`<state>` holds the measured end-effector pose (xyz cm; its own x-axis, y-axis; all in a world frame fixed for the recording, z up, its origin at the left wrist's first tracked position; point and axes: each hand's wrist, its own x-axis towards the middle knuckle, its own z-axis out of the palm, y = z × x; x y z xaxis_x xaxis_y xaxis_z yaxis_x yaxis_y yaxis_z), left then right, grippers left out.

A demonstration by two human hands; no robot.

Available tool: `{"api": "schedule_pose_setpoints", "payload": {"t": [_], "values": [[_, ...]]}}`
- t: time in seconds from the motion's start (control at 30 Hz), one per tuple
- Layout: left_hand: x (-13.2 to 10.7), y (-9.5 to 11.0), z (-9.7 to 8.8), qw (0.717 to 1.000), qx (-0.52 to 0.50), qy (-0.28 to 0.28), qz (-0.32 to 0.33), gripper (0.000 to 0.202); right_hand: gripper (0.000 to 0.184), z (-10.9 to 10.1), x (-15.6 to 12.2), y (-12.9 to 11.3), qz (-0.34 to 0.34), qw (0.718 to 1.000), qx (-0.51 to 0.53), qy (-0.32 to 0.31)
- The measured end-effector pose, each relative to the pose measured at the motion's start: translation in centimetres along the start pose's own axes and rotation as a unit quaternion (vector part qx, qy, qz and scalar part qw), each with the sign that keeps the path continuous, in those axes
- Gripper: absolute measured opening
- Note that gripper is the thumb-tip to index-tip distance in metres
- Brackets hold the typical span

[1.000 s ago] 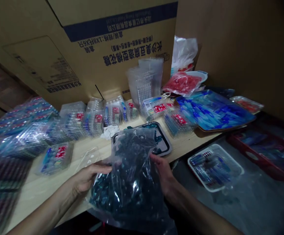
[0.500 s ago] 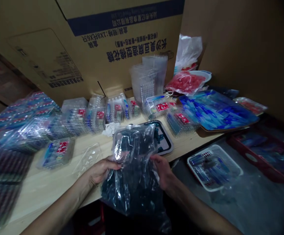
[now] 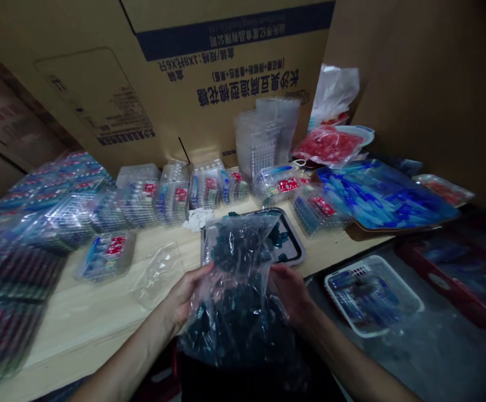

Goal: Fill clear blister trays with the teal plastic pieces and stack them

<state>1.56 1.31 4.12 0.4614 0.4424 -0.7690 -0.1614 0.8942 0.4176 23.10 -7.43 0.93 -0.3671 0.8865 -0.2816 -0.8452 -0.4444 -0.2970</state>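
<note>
A clear plastic bag [image 3: 243,301] of dark teal pieces hangs between my hands at the table's front edge. My left hand [image 3: 190,293] is closed on the bag's left side, and my right hand [image 3: 291,290] grips its right side. The bag's upper end lies over a dark-rimmed tray [image 3: 295,251] with some loose dark teal pieces [image 3: 279,234] in it. What the pieces are, I cannot make out. Left of the bag an empty clear plastic shell [image 3: 159,273] lies on the wood, beside a filled clear pack [image 3: 108,254] with a red label.
Stacks of clear packs [image 3: 174,195] line the back and left. A tray of blue pieces [image 3: 385,192] and a bag of red pieces [image 3: 329,145] stand at the right. Lower right are a white basket [image 3: 414,296] and a red crate [image 3: 431,279]. A cardboard box [image 3: 226,128] stands behind.
The bag's upper end has come down toward the tray, and its dark pieces now show over the tray. Both hands keep their hold. The whole view has shifted slightly.
</note>
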Motion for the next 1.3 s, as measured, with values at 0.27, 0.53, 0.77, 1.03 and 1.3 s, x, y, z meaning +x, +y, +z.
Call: {"api": "schedule_pose_setpoints", "payload": {"t": [0.27, 0.53, 0.77, 1.03, 1.3], "values": [[-1.4, -0.2, 1.7, 0.997, 0.043, 0.029, 0.05, 0.029, 0.018, 3.2, -0.7, -1.7, 0.022, 0.996, -0.075, 0.042], [1.0, 1.2, 1.9, 0.993, 0.013, -0.062, 0.104, 0.047, 0.022, 1.2, 2.6, -3.6, -0.056, 0.99, -0.107, 0.069], [-0.6, 0.1, 3.3, 0.985, 0.001, -0.029, 0.168, 0.046, 0.034, 2.9, 2.5, -4.9, -0.047, 0.991, -0.113, 0.055], [-2.4, -1.5, 3.1, 0.964, 0.007, 0.004, 0.265, 0.054, 0.032, 4.2, 1.9, -2.6, -0.078, 0.986, -0.116, 0.088], [-3.8, -0.4, 4.6, 0.955, -0.018, -0.021, 0.294, 0.045, 0.028, 5.4, 1.1, -2.8, -0.072, 0.981, -0.112, 0.142]]}}
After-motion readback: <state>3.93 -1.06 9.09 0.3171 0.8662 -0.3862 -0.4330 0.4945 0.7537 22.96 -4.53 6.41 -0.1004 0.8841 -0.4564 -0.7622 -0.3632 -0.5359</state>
